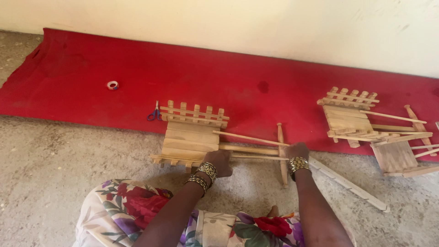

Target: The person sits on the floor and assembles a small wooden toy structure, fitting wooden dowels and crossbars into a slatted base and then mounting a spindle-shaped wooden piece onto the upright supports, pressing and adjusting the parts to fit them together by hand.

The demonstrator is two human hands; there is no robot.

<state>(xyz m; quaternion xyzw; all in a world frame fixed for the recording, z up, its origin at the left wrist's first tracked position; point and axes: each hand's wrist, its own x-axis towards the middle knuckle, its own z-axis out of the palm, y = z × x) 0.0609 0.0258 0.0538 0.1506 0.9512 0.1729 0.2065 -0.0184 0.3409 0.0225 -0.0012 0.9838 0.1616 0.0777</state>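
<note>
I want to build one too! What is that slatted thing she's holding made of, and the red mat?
Slatted frame: looks like bare, unpainted wood, pale tan with flat strips and thin sticks. Red mat: probably felt or thin carpet, matte and soft-looking, lying flat with a rumpled edge.

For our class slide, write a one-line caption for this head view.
Two hands, left and right, hold thin sticks on a wooden slat frame beside a red mat.
</note>
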